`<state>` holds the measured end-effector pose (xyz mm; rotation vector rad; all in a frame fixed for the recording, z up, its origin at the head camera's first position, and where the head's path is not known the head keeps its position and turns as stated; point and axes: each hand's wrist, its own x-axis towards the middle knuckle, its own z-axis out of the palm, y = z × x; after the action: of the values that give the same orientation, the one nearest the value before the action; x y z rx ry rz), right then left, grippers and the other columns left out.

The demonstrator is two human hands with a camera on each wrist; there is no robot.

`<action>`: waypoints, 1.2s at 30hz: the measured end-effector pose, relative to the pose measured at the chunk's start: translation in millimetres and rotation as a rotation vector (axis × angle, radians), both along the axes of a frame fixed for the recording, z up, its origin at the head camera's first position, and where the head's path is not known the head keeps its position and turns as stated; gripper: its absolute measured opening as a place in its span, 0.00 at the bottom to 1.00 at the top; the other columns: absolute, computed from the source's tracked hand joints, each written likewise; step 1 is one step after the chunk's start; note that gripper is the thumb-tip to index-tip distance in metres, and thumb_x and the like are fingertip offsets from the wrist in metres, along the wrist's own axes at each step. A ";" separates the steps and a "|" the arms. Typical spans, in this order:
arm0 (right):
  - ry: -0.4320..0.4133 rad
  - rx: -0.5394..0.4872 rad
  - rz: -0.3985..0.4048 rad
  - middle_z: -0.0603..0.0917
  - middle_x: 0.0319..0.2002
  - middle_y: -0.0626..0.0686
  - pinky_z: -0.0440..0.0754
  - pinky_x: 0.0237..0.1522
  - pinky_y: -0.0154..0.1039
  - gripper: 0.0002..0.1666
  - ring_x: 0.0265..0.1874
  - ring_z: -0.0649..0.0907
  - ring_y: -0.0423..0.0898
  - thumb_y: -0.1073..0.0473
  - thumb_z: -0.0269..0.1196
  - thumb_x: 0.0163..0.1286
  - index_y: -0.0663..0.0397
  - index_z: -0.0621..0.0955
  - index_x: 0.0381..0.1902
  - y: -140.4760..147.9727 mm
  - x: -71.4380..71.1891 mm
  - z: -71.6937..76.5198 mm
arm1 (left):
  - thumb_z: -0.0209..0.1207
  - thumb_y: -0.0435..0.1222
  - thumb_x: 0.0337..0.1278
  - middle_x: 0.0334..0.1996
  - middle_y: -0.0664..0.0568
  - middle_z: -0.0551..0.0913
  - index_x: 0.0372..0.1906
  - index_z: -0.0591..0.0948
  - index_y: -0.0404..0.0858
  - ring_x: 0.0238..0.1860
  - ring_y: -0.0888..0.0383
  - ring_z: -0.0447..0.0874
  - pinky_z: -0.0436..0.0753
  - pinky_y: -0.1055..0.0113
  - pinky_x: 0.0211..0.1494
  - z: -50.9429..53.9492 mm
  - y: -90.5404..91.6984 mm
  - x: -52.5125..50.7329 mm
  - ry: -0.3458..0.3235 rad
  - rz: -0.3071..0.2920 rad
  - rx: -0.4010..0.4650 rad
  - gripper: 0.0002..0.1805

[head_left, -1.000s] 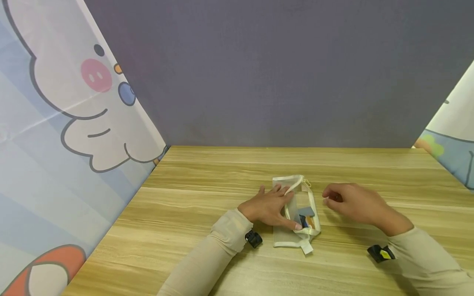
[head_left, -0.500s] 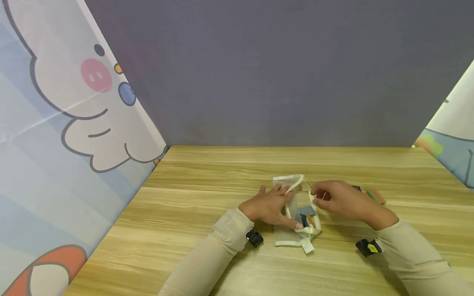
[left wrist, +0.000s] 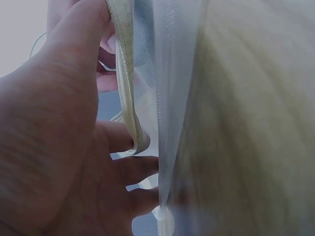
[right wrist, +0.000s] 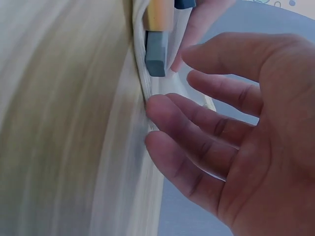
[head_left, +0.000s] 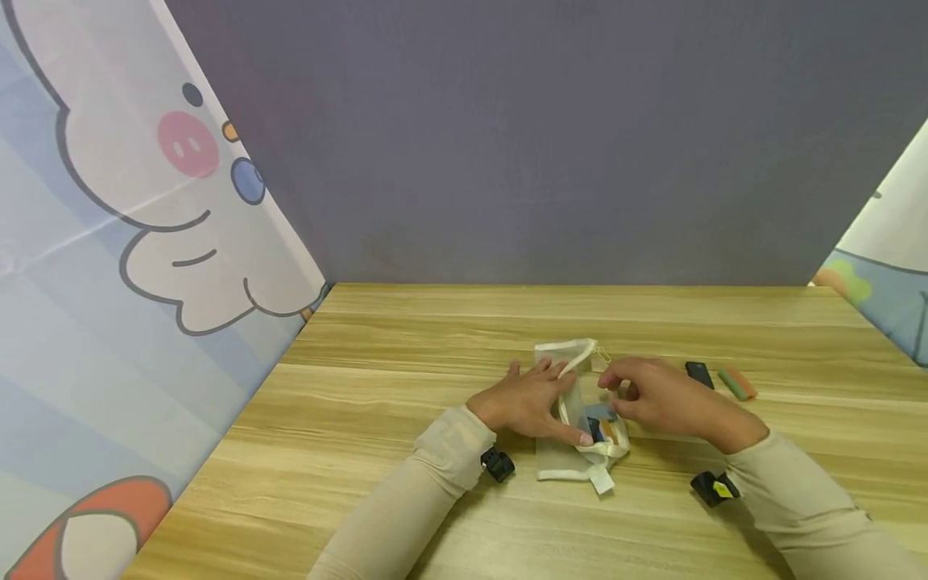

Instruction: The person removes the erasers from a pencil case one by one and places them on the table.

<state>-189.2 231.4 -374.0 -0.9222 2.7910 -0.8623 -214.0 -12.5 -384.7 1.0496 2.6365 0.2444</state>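
My left hand point(head_left: 529, 407) lies with spread fingers across a white-trimmed mesh zip pouch point(head_left: 557, 461). Its thumb rests at the near end of the opening, beside the zip edge point(left wrist: 127, 64) in the left wrist view. Inside the pouch are a grey block point(right wrist: 156, 54), an orange piece point(right wrist: 160, 15) and a dark blue piece point(head_left: 594, 429). Over the right rim of the opening is my right hand point(head_left: 663, 399), close to the grey block. In the right wrist view its thumb and loosely bent fingers stand apart, with nothing between them.
To the right of my right hand lie a small black object point(head_left: 699, 374) and a green-and-orange block point(head_left: 738, 384) on the wooden table point(head_left: 406, 346). A dark grey panel point(head_left: 565, 145) rises behind the table; a cartoon-printed sheet point(head_left: 94, 322) hangs at left.
My right hand has moved left from beside the pouch to its opening, uncovering the black object and the green-and-orange block. The left hand has stayed put on the pouch.
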 end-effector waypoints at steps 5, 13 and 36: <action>-0.029 0.000 0.026 0.83 0.48 0.50 0.79 0.32 0.36 0.16 0.32 0.78 0.36 0.62 0.68 0.68 0.55 0.82 0.53 0.0 1.9 -2.8 | 0.53 0.75 0.53 0.81 0.53 0.43 0.82 0.46 0.52 0.80 0.50 0.36 0.40 0.35 0.74 -1.1 -0.7 -0.8 -0.007 -0.006 0.011 0.59; -0.008 0.038 0.039 0.82 0.48 0.48 0.77 0.31 0.36 0.18 0.31 0.76 0.33 0.64 0.67 0.67 0.55 0.82 0.54 -2.0 3.8 -2.9 | 0.53 0.75 0.53 0.80 0.54 0.44 0.82 0.46 0.52 0.80 0.49 0.36 0.41 0.34 0.74 -1.6 -1.3 -1.2 -0.004 -0.010 0.016 0.58; 0.088 0.116 0.039 0.81 0.40 0.41 0.79 0.33 0.38 0.20 0.32 0.79 0.34 0.62 0.72 0.63 0.50 0.83 0.53 -3.9 2.9 -5.5 | 0.54 0.74 0.53 0.80 0.54 0.46 0.82 0.47 0.53 0.79 0.48 0.38 0.42 0.34 0.74 -0.1 -0.5 -0.5 0.009 -0.008 0.025 0.57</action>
<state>-186.3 227.5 -379.5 -1.0157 2.8505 -0.6615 -214.6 -13.0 -384.8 1.0713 2.6431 0.2720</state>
